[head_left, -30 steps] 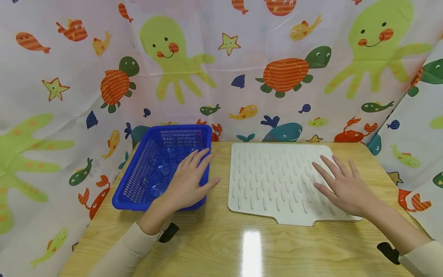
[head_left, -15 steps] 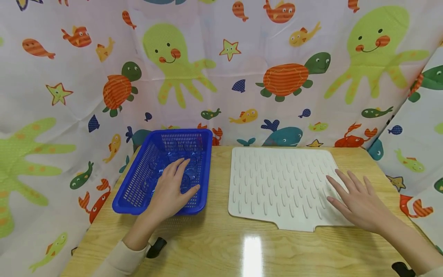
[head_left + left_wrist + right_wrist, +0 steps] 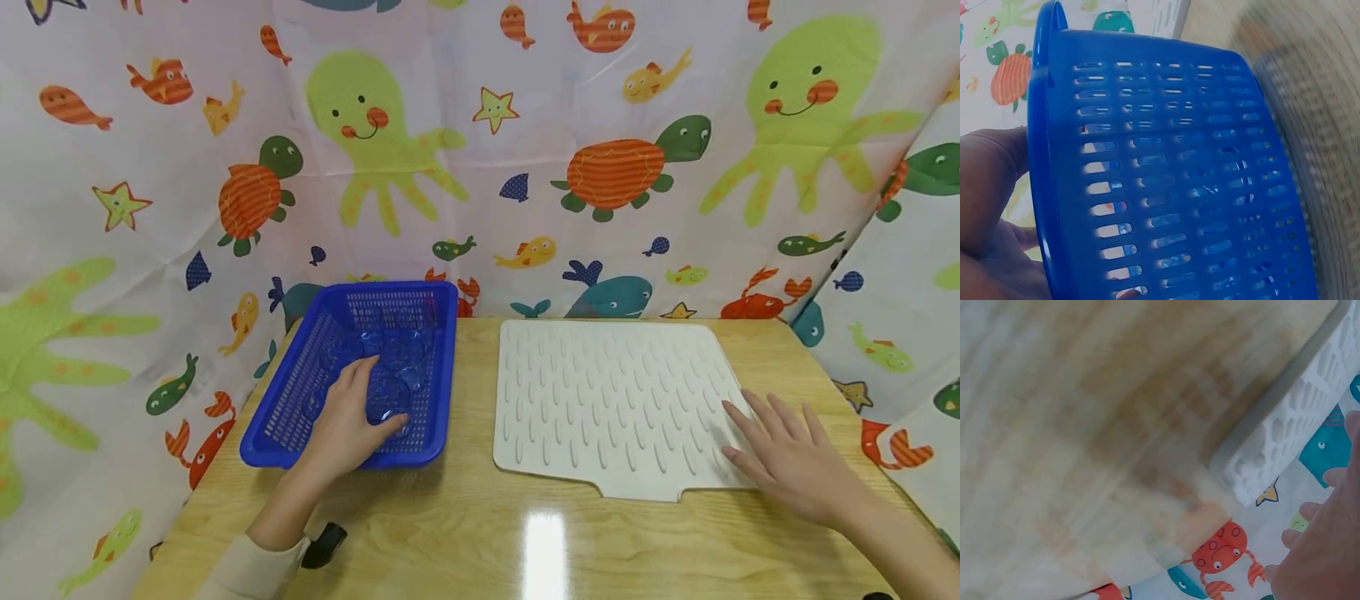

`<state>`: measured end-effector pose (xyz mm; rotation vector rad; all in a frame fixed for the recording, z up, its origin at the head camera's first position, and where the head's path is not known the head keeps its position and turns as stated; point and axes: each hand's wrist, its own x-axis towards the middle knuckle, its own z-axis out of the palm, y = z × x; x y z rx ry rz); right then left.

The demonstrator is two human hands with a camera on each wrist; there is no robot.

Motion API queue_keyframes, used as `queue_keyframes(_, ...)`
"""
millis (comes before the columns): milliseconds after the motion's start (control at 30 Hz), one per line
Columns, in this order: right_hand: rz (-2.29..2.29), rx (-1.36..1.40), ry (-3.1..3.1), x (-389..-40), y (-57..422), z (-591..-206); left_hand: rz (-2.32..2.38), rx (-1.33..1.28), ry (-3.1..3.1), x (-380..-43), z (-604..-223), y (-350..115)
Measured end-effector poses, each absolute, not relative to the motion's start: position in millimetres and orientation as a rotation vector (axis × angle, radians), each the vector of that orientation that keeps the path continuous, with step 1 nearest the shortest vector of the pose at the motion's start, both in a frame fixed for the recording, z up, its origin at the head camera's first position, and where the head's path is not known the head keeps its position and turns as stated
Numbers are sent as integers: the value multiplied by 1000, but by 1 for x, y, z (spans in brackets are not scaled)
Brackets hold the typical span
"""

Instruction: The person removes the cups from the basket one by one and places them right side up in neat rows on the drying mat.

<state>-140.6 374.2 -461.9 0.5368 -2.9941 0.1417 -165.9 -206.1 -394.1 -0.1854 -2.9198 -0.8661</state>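
Note:
My left hand (image 3: 347, 427) hovers over the near part of a blue plastic basket (image 3: 451, 367), fingers loosely bent and thumb held apart. Inside the basket lie several clear, round, glassy-looking pieces (image 3: 388, 392), tinted blue by it. In the left wrist view, the slotted basket side (image 3: 1154, 134) hides much of that hand (image 3: 988, 194), which shows beyond the rim. A white ridged board (image 3: 600, 392) lies to the right of the basket. Above its right edge, my right hand (image 3: 798, 467) is spread with nothing in it. The right wrist view shows spread fingers beyond the board's corner (image 3: 1254, 447).
Everything stands on a light wooden table (image 3: 480, 533). A white curtain (image 3: 480, 33) printed with sea animals encloses the back and both sides. Bare wood separates the basket from the board, and a light reflection (image 3: 545, 550) shines near the front.
My left hand has moved left and toward me, from the basket's right side to over its contents. My right hand has drifted right and nearer me, uncovering more of the board.

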Motion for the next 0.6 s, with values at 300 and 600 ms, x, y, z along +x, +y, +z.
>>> queue_keyframes(300, 230, 471, -3134, -137, 377, -475, -825, -127, -3005, -165, -401, -215)
queue_keyframes(600, 331, 406, -3245, -137, 375, -479, -826, -137, -2995, -168, -402, -215)
